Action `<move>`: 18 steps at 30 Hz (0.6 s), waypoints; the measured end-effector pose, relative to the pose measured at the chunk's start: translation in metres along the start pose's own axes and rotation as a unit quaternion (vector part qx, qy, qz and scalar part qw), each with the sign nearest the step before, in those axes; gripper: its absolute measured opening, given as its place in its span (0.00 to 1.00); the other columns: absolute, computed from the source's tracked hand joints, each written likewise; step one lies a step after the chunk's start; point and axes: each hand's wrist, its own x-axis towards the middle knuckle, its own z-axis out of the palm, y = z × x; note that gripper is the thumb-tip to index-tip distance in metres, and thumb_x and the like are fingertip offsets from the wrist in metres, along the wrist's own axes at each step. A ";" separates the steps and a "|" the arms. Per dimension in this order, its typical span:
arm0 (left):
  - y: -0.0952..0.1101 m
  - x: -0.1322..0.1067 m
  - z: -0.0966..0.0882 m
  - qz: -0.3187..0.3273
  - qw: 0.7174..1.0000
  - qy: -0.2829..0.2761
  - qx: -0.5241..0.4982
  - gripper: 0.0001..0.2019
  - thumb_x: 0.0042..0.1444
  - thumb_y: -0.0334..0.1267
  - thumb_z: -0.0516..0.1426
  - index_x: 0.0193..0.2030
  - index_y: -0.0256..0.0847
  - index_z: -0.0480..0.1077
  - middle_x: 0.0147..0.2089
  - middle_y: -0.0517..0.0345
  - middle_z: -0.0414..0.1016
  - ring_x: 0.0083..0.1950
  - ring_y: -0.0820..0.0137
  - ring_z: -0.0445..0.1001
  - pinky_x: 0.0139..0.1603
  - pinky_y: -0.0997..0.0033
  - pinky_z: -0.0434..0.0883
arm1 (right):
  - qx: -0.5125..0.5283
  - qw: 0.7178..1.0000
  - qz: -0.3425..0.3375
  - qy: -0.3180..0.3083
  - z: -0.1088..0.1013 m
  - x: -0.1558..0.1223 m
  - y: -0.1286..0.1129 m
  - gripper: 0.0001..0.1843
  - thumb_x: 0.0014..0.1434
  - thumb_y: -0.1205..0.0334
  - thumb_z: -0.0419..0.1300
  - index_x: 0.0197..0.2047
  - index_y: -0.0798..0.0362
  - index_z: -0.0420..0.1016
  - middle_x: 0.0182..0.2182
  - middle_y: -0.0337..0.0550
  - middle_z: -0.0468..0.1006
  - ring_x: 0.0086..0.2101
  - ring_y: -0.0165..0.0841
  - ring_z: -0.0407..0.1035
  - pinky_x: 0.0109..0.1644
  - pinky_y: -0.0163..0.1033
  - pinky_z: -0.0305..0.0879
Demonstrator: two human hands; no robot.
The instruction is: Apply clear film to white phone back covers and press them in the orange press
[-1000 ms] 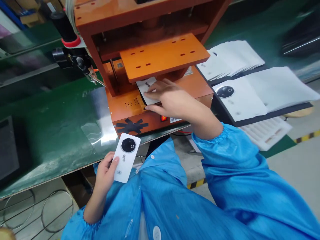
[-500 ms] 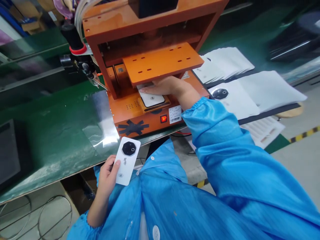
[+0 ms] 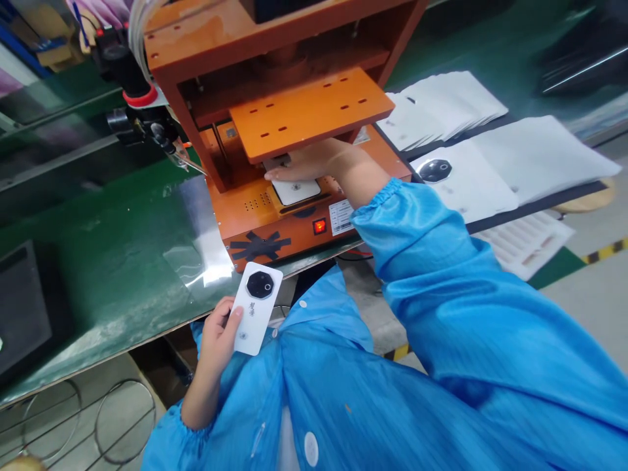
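Note:
My left hand point(image 3: 220, 335) grips a white phone back cover point(image 3: 256, 307) with a black octagonal camera ring, held near my chest at the table's front edge. My right hand point(image 3: 314, 163) reaches under the orange press plate point(image 3: 309, 111) of the orange press machine point(image 3: 275, 216). Its fingers lie flat on a second white cover point(image 3: 297, 191) seated in the machine's nest. The far end of that cover is hidden under the plate and my fingers.
A green table point(image 3: 108, 261) carries a clear film sheet point(image 3: 201, 235) left of the machine. A black tray point(image 3: 490, 190) at right holds more white covers point(image 3: 441, 111) and white sheets. A black regulator with a red ring point(image 3: 132, 85) stands behind left. A red switch point(image 3: 319, 226) glows.
My right hand laid the second cover flat into the nest and pushed further under the plate. The left hand with its cover barely moved.

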 end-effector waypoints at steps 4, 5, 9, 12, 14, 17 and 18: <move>0.001 0.000 0.002 0.000 1.000 -0.024 0.011 0.25 0.65 0.64 0.62 0.37 0.40 0.80 0.41 0.51 0.78 0.37 0.66 0.73 0.37 0.69 0.70 | 0.007 1.000 0.013 -0.022 0.004 0.004 -0.001 0.40 0.60 0.30 0.68 0.63 0.52 0.77 0.64 0.55 0.78 0.65 0.57 0.70 0.71 0.61 0.66; 0.001 0.001 0.002 0.002 0.999 -0.032 0.015 0.25 0.65 0.64 0.62 0.38 0.40 0.81 0.41 0.51 0.79 0.37 0.66 0.73 0.38 0.69 0.70 | 0.010 0.999 0.017 -0.027 0.001 0.004 -0.004 0.40 0.60 0.31 0.69 0.63 0.53 0.78 0.64 0.55 0.78 0.65 0.58 0.69 0.71 0.61 0.65; -0.002 0.002 0.001 0.002 0.999 -0.047 0.021 0.25 0.66 0.63 0.61 0.39 0.40 0.81 0.42 0.50 0.79 0.37 0.65 0.74 0.39 0.68 0.71 | 0.036 0.999 0.023 -0.029 -0.019 -0.001 -0.009 0.38 0.64 0.32 0.66 0.65 0.51 0.77 0.64 0.52 0.78 0.64 0.54 0.71 0.70 0.59 0.67; -0.005 0.000 -0.004 0.010 0.998 -0.050 0.025 0.23 0.68 0.60 0.60 0.40 0.40 0.81 0.43 0.50 0.80 0.39 0.65 0.75 0.41 0.67 0.72 | 0.002 0.999 0.024 0.040 -0.028 -0.023 -0.001 0.35 0.69 0.36 0.64 0.65 0.55 0.77 0.65 0.52 0.77 0.66 0.49 0.68 0.71 0.56 0.65; -0.006 -0.002 -0.007 0.024 0.998 -0.056 0.034 0.22 0.69 0.58 0.60 0.38 0.41 0.80 0.44 0.50 0.80 0.40 0.64 0.75 0.43 0.67 0.72 | -0.041 0.997 0.023 0.067 -0.026 -0.045 0.003 0.34 0.68 0.40 0.67 0.65 0.59 0.78 0.65 0.56 0.76 0.66 0.50 0.66 0.72 0.58 0.62; -0.005 -0.003 -0.009 0.042 0.996 -0.068 0.048 0.22 0.70 0.56 0.59 0.33 0.41 0.78 0.45 0.49 0.80 0.43 0.63 0.77 0.45 0.67 0.73 | -0.069 0.995 -0.004 0.074 -0.013 -0.073 0.003 0.27 0.69 0.47 0.67 0.65 0.54 0.78 0.63 0.55 0.76 0.64 0.52 0.68 0.70 0.62 0.62; -0.004 -0.002 -0.008 0.046 0.995 -0.072 0.052 0.22 0.70 0.56 0.59 0.33 0.41 0.78 0.45 0.49 0.79 0.44 0.63 0.77 0.45 0.67 0.73 | -0.074 0.994 -0.018 0.080 -0.009 -0.079 0.001 0.24 0.71 0.49 0.65 0.65 0.52 0.78 0.62 0.54 0.77 0.63 0.52 0.69 0.68 0.63 0.62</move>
